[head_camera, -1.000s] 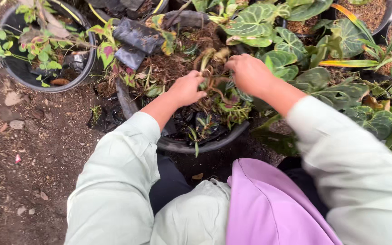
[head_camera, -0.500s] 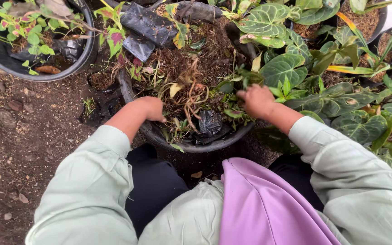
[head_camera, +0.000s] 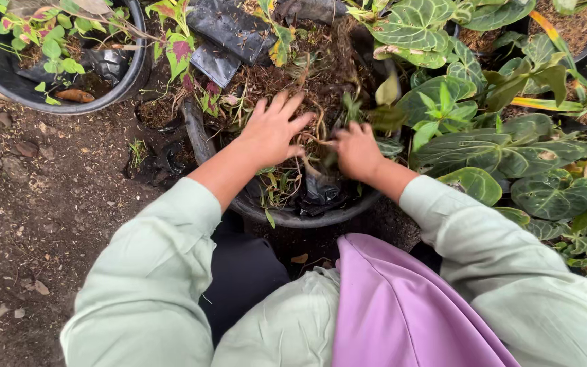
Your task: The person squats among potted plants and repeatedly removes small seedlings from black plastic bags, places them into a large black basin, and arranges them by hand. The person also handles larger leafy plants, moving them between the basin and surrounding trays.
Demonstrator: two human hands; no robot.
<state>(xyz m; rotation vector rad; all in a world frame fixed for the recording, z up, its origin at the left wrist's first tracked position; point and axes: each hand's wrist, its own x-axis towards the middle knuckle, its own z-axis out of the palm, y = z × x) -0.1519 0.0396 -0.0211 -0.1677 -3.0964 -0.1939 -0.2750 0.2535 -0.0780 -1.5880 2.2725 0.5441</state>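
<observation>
I am bent over a wide black tub (head_camera: 287, 219) that stands on the bare soil in front of my knees. It is full of dark earth, dry brown roots (head_camera: 321, 88) and small green shoots, and some crumpled black plastic bags (head_camera: 229, 30) lie on its far side.

My left hand (head_camera: 273, 129) lies flat on the root mass in the middle of the tub, with the fingers spread wide and holding nothing. My right hand (head_camera: 356, 151) is just beside it, to the right. Its fingers are curled down into the roots and seem to close around a small clump, but the fingertips are hidden, so I cannot tell exactly what they grip. The two hands are near each other but do not touch.

A second round black pot (head_camera: 103, 95) stands at the upper left, well apart from my hands. It holds small plants with green and reddish leaves.

On the right, big dark leaves with pale veins (head_camera: 511, 146) press against the rim of the tub, so that side is crowded. On the left, the ground (head_camera: 42, 224) is open dirt with small stones. The near rim of the tub is close to my lap and my purple cloth (head_camera: 402, 312).
</observation>
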